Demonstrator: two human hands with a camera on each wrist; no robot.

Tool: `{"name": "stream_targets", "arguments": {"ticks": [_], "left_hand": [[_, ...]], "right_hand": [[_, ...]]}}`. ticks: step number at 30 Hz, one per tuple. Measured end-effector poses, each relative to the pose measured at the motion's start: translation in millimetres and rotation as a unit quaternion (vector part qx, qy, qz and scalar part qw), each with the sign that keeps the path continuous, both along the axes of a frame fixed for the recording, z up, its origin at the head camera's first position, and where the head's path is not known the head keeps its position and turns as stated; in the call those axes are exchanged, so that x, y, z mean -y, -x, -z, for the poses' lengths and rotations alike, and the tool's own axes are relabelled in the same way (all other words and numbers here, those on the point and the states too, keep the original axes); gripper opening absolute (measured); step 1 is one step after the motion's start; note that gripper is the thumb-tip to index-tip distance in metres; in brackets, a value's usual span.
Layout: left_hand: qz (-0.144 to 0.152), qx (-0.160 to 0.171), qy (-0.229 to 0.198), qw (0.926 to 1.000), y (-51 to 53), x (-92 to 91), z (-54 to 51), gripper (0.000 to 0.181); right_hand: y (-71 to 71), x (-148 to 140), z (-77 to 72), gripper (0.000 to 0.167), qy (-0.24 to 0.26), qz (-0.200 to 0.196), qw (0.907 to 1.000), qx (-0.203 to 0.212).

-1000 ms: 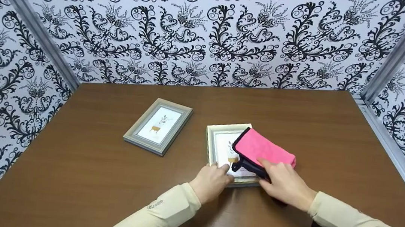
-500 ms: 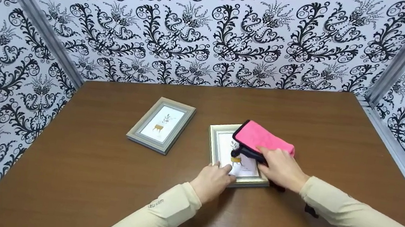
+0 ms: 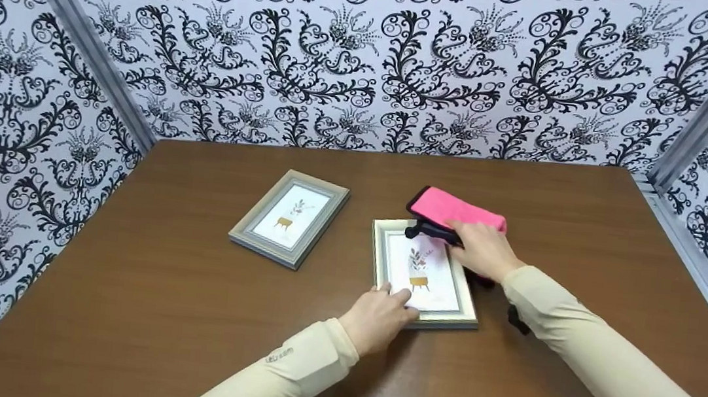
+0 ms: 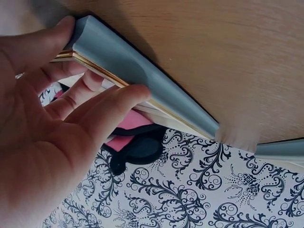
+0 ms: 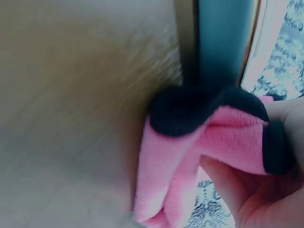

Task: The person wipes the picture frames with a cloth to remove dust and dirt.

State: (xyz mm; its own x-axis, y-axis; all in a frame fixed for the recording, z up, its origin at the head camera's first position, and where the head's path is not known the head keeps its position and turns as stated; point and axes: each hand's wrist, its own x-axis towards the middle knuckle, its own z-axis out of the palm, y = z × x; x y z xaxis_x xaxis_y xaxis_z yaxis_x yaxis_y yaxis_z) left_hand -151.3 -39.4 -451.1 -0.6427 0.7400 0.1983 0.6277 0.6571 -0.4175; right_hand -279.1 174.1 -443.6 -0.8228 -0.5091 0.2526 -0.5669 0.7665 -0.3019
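A cream-and-grey picture frame (image 3: 467, 308) with a potted plant print lies flat on the table, right of centre. My left hand (image 3: 375, 318) holds its near left corner. In the left wrist view the thumb presses one outer side of the frame (image 4: 118, 59) while the fingers reach over the edge. A folded pink cloth with black edging (image 3: 461, 210) is gripped in my right hand (image 3: 483, 248), over the frame's far right part. In the right wrist view the bunched cloth (image 5: 166, 166) hangs beside the frame's outer side, touching or close to the table.
A second, similar picture frame (image 3: 292, 218) lies farther left on the brown wooden table (image 3: 154, 283). Patterned black-and-white panels (image 3: 368, 62) with metal posts rise behind the table and at both sides.
My right hand has moved the cloth away from me, toward the frame's far edge, uncovering more of the print. The left hand keeps its hold on the corner. The head view has shifted slightly.
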Motion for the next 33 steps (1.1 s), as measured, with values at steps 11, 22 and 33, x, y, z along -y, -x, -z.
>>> {"name": "stream_targets", "arguments": {"ticks": [11,22,33], "left_hand": [[-0.024,0.073,0.046,0.996,3.6,-5.6,-5.5,0.041],[-0.034,0.062,0.055,0.996,1.5,-1.7,-4.4,0.041],[-0.011,0.029,0.072,0.9969,2.4,-3.6,-3.5,0.026]], "right_hand": [[4.4,-5.0,3.3,0.038,-0.019,0.013,0.9995,-0.023],[-47.9,0.8,2.6,0.022,-0.006,0.005,1.0,0.001],[-127.5,-8.4,4.7,0.038,-0.116,-0.037,0.9808,-0.152]]}}
